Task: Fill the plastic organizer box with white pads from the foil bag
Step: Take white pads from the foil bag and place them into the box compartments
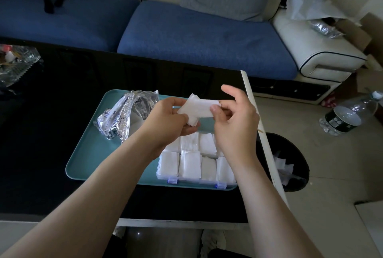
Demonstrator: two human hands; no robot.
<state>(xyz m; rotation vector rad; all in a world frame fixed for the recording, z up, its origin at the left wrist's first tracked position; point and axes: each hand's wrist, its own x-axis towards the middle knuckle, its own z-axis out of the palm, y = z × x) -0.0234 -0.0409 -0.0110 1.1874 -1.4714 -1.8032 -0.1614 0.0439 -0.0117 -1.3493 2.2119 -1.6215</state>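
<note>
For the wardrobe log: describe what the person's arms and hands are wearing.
Nothing is worn. The left hand and right hand are bare, with no gloves, rings or watch visible. Both forearms are uncovered right down to the bottom edge of the picture, so no sleeves show. Fingernails are short and unpainted. No bandages, markings or wristbands can be seen.
</note>
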